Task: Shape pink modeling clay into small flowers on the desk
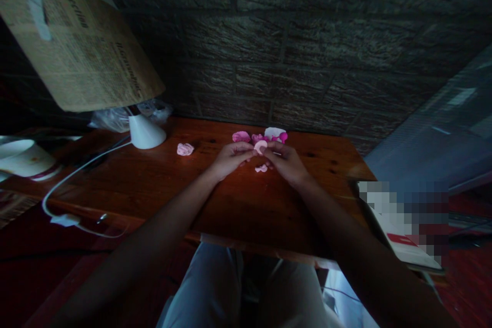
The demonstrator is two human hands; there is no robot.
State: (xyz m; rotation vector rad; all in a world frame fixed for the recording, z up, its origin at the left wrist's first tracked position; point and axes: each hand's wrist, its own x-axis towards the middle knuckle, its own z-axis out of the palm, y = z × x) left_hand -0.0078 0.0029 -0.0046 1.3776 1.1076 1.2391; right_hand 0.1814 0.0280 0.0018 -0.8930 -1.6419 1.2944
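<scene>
Between my two hands, above the wooden table, is a small flat round of pale pink clay-like material (260,147). My left hand (232,159) pinches its left edge, and the fingers of my right hand (285,162) close on its right side. Just below the hands a small crumpled pale pink piece (261,168) lies on the wood. Behind them sit a bright pink lump (241,137), a darker pink lump, a magenta piece (283,137) and a white piece (274,132). Farther left rests a pale pink lump (185,149).
A lamp with a newsprint shade (84,46) and white base (146,132) stands at the left, its white cord (77,168) hanging over the table (246,210) edge. A cup (26,159) lies at far left. A dark brick wall (288,51) rises behind.
</scene>
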